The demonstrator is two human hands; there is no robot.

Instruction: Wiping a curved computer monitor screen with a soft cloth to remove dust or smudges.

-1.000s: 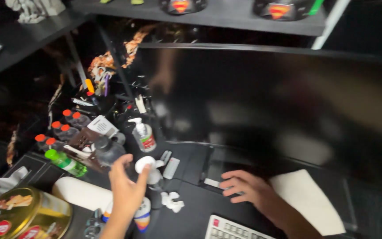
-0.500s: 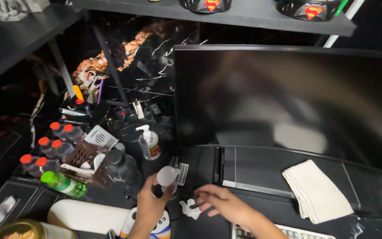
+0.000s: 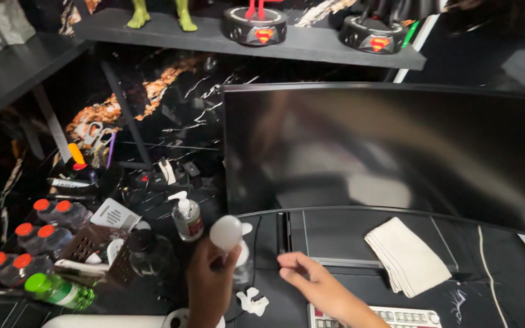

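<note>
Black desk, glossy top: curved dark monitor; folded white cloth; keyboard at near edge; pump bottle of clear gel; six orange-capped bottles at left; green-capped bottle; crumpled white scrap. Upper black shelf: two round figure bases, green figure legs

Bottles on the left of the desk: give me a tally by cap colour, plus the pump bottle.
Orange-capped bottles: 5
Green-capped bottle: 1
White pump bottle: 1
Total: 7
The left hand holds a white-capped spray bottle, not counted.
</note>
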